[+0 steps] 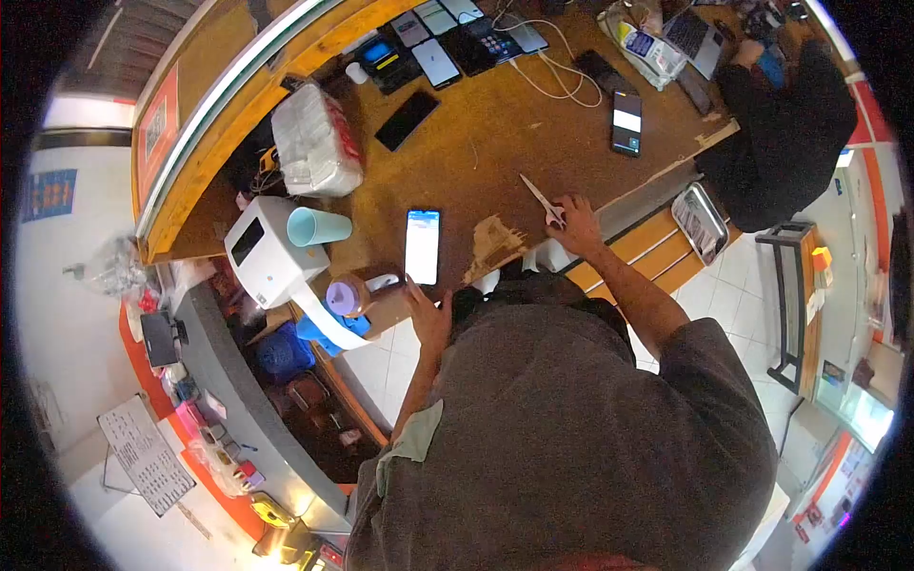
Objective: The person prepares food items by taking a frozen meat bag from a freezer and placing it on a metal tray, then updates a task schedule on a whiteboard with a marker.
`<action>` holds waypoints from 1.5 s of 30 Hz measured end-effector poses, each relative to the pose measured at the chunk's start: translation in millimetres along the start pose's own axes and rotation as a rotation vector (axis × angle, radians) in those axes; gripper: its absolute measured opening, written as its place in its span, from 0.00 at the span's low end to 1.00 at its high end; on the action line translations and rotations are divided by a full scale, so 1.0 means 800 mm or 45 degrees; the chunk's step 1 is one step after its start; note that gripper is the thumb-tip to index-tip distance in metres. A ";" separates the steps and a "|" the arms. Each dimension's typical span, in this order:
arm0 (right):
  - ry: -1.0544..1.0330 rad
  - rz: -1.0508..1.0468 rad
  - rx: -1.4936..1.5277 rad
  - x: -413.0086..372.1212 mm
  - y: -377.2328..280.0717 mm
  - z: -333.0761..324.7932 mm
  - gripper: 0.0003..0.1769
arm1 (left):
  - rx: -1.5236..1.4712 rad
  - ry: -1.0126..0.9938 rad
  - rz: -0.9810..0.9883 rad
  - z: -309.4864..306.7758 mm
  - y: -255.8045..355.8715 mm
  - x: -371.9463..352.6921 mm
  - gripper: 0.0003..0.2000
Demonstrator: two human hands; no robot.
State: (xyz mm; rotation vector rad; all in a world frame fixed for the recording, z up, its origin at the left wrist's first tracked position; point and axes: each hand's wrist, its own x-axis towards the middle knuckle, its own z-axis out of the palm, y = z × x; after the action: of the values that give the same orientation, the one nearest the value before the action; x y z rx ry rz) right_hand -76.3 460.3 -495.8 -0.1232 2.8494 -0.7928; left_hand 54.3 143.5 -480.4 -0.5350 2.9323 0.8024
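On the wooden desk, my right hand (578, 226) has its fingers on the white handles of a pair of scissors (541, 197), whose blades point away toward the upper left. My left hand (430, 317) is at the desk's near edge, thumb and index finger apart, with a fingertip at the lower edge of a smartphone (422, 247). That phone lies flat with its bright white screen lit. Left of it stand a lidded cup with a lilac top (348, 296) and a white label printer (271, 249) with a paper strip hanging out.
A light-blue cup (319, 227) rests against the printer. Behind it sits a plastic-wrapped white pack (316, 141). A dark phone (407, 121), a lit phone (626, 124) and white cables (571, 81) lie farther back. Another person's dark sleeve (790, 124) is at the right, near a laptop (693, 43).
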 end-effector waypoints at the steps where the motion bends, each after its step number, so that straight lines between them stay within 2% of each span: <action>1: 0.058 -0.022 0.028 0.000 0.001 0.000 0.30 | -0.014 0.042 -0.030 0.001 0.002 0.001 0.45; 2: 0.063 -0.018 0.029 0.002 0.000 -0.002 0.30 | -0.014 0.041 -0.023 0.002 0.001 0.004 0.45; 4: 0.035 0.087 -0.080 0.008 -0.003 -0.006 0.31 | -0.196 0.014 0.182 0.003 -0.005 0.011 0.45; 5: 0.024 0.071 -0.069 0.010 -0.009 -0.007 0.31 | -0.077 0.002 0.260 0.007 -0.004 0.018 0.45; 7: 0.203 0.084 -0.327 0.015 -0.026 -0.007 0.27 | -0.097 -0.058 0.234 0.018 0.001 0.019 0.45; 8: 0.195 0.060 -0.316 0.017 -0.036 -0.006 0.27 | -0.162 -0.088 0.198 0.013 0.012 0.022 0.45; 9: 0.190 -0.075 -0.233 0.018 -0.047 -0.005 0.26 | -0.231 -0.119 0.167 0.010 0.024 0.026 0.45; 10: 0.184 -0.207 -0.153 0.020 -0.055 -0.003 0.25 | -0.213 -0.039 0.168 0.014 0.028 0.028 0.46; 11: 0.180 -0.222 -0.151 0.023 -0.059 0.008 0.25 | -0.267 -0.021 0.149 0.014 0.033 0.032 0.47; 13: -0.176 -0.577 -0.029 0.027 -0.068 0.041 0.24 | -0.335 0.038 0.142 0.022 0.030 0.036 0.50; 14: -0.185 -0.587 -0.029 0.026 -0.077 0.051 0.24 | -0.336 0.044 0.129 0.031 0.021 0.040 0.50; 16: -0.302 -0.871 0.113 0.022 -0.099 0.066 0.27 | -0.655 -0.013 0.085 0.046 0.006 0.045 0.51; 19: -0.290 -0.932 0.071 0.017 -0.131 0.068 0.33 | -0.641 -0.130 0.117 0.020 0.020 0.049 0.52; 20: -0.298 -0.948 0.070 0.017 -0.144 0.066 0.33 | -0.887 -0.171 0.148 0.054 -0.011 0.058 0.51; 22: -0.209 -0.607 0.024 0.016 -0.172 0.067 0.40 | -0.962 -0.199 0.119 0.047 -0.010 0.065 0.49; 23: -0.225 -0.639 0.031 0.015 -0.182 0.071 0.40 | -1.037 -0.243 0.104 0.039 -0.009 0.064 0.47; 24: -0.254 -0.555 -0.061 0.017 -0.191 0.073 0.43 | -0.981 -0.186 0.182 0.032 -0.007 0.058 0.40; 25: -0.277 -0.472 -0.156 0.022 -0.199 0.075 0.45 | -0.978 -0.150 0.169 0.023 -0.006 0.051 0.40; 26: -0.384 -0.393 -0.196 0.032 -0.204 0.081 0.48 | -0.992 -0.168 0.101 0.019 -0.009 0.041 0.33; 27: -0.389 -0.419 -0.196 0.036 -0.201 0.087 0.48 | -1.006 -0.191 0.036 0.015 -0.014 0.029 0.27; 28: -0.316 -0.414 -0.147 0.041 -0.196 0.091 0.48 | -1.005 -0.168 0.028 0.008 -0.021 0.015 0.27; 30: -0.177 -0.342 -0.097 0.047 -0.198 0.092 0.47 | -0.821 0.040 -0.136 -0.015 -0.040 -0.014 0.13; 32: -0.118 -0.241 -0.108 0.060 -0.191 0.096 0.44 | -0.715 0.509 -0.374 -0.050 -0.064 -0.032 0.05; 33: -0.104 -0.169 -0.130 0.065 -0.188 0.099 0.43 | -0.444 0.676 -0.364 -0.061 -0.101 -0.034 0.05; 34: -0.108 -0.186 -0.130 0.065 -0.187 0.097 0.43 | -0.380 0.901 -0.329 -0.067 -0.141 -0.028 0.07; 36: 0.078 -0.310 -0.060 0.060 -0.186 0.087 0.39 | -0.237 1.156 -0.326 -0.111 -0.186 -0.001 0.13; 37: 0.079 -0.327 -0.061 0.059 -0.185 0.085 0.39 | -0.222 1.094 -0.373 -0.130 -0.210 0.011 0.17; 38: 0.111 -0.385 -0.015 0.056 -0.185 0.082 0.36 | -0.418 0.979 -0.455 -0.138 -0.238 0.025 0.21; 39: 0.142 -0.443 0.031 0.054 -0.183 0.079 0.34 | -0.425 0.993 -0.462 -0.129 -0.280 0.043 0.21; 41: 0.112 -0.496 0.089 0.052 -0.177 0.079 0.32 | -0.908 0.849 -0.487 -0.101 -0.351 0.077 0.17; 42: 0.118 -0.517 0.102 0.050 -0.175 0.079 0.31 | -0.915 0.863 -0.485 -0.119 -0.332 0.084 0.17; 44: 0.133 -0.545 0.115 0.045 -0.171 0.078 0.31 | -0.751 0.650 -0.490 -0.152 -0.294 0.100 0.22; 45: 0.088 -0.491 0.137 0.041 -0.169 0.077 0.29 | -0.755 0.657 -0.484 -0.155 -0.291 0.110 0.22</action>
State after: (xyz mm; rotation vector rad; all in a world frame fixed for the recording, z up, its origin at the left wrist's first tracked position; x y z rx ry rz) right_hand -91.8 309.9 -482.7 -0.6575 2.8774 -1.0358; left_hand 56.1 -133.9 -498.0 -1.4800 2.7836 1.6827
